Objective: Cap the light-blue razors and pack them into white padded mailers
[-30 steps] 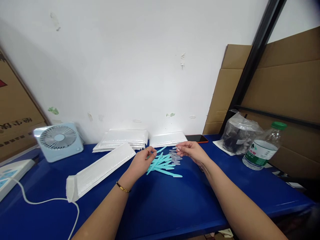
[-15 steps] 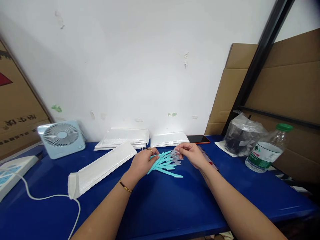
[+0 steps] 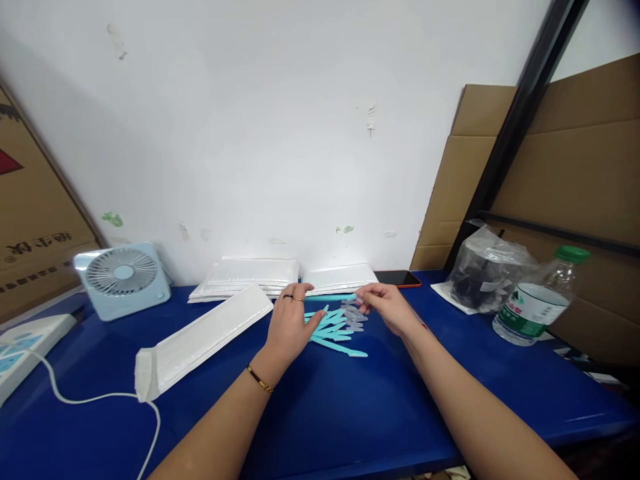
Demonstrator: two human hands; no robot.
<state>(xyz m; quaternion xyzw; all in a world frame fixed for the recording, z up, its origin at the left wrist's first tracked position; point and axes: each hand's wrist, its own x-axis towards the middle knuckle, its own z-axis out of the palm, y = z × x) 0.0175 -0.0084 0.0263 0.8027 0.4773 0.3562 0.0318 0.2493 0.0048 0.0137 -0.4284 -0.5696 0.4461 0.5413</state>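
Several teal sticks with slim shaped ends, like eyebrow razors (image 3: pixel 334 328), lie fanned on the blue table. Small clear plastic covers (image 3: pixel 355 319) overlap in a row at their right ends. Behind the fan, one separate teal eyebrow razor (image 3: pixel 331 298) runs sideways, its right end pinched between the thumb and fingers of my right hand (image 3: pixel 381 305). My left hand (image 3: pixel 293 320) is at the fan's left side, thumb spread from the fingers and nothing gripped. It hides the left ends of the razors.
A white padded envelope (image 3: pixel 207 337) lies to the left, with stacked envelopes (image 3: pixel 250 275) by the wall. A blue fan (image 3: pixel 123 273), power strip (image 3: pixel 37 350) and white cable (image 3: pixel 95 398) are further left. A phone (image 3: pixel 399 278), bagged cup (image 3: pixel 483 273) and water bottle (image 3: pixel 537 300) stand right.
My left hand has opened from its grip at the razors' left ends and risen slightly. My right hand now has a teal razor behind the fan, where before its fingers were at the clear covers.
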